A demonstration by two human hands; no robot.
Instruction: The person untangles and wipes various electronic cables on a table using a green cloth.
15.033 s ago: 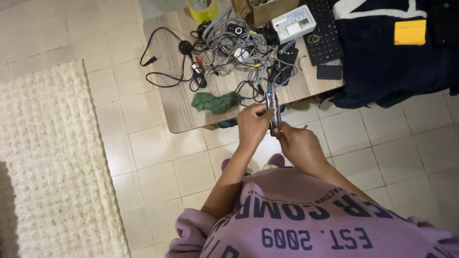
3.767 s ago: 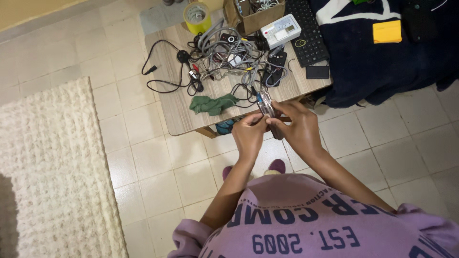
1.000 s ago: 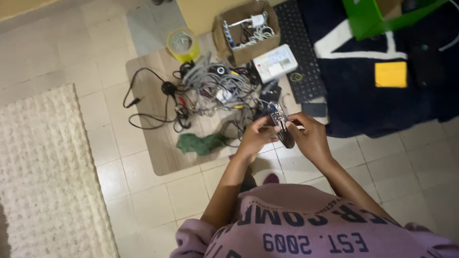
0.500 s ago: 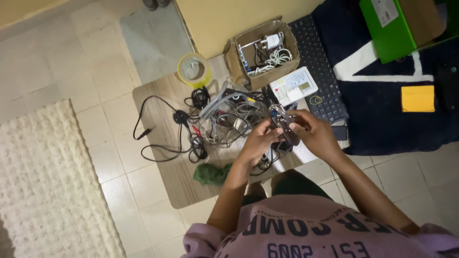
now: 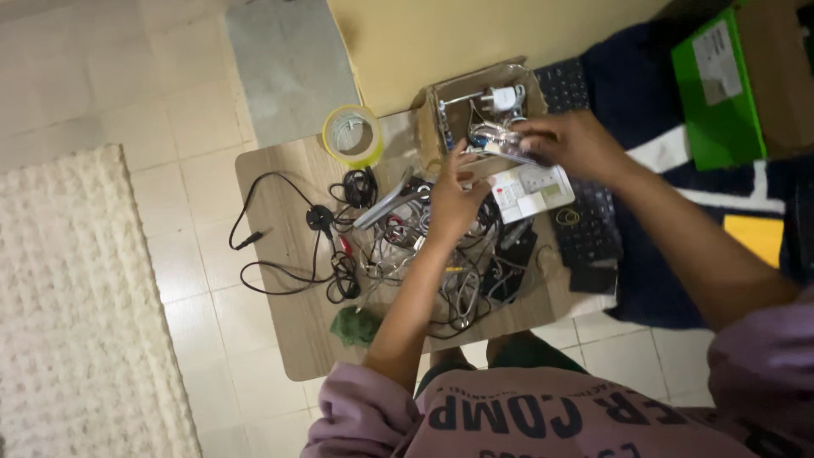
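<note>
While the person's purple sleeves fill the bottom of the view, a green cloth (image 5: pixel 354 326) lies nearest on the wooden counter (image 5: pixel 280 195), beside a tangle of cables (image 5: pixel 407 246). Above that tangle the left hand (image 5: pixel 455 199) hovers, its fingers (image 5: pixel 459 159) loosely apart and reaching up to touch the small bundled cable (image 5: pixel 500 144). The right hand (image 5: pixel 572 142) holds this bundle, fingers pinched together on it, just over the front edge of the cardboard box (image 5: pixel 475 106). Just below the right hand lies a white device with buttons (image 5: pixel 532 191), next to a black keyboard (image 5: pixel 589 225). Inside the box sit white cords and a white plug (image 5: pixel 507 97). Left of the box stands a yellow tape roll (image 5: pixel 353 136).
</note>
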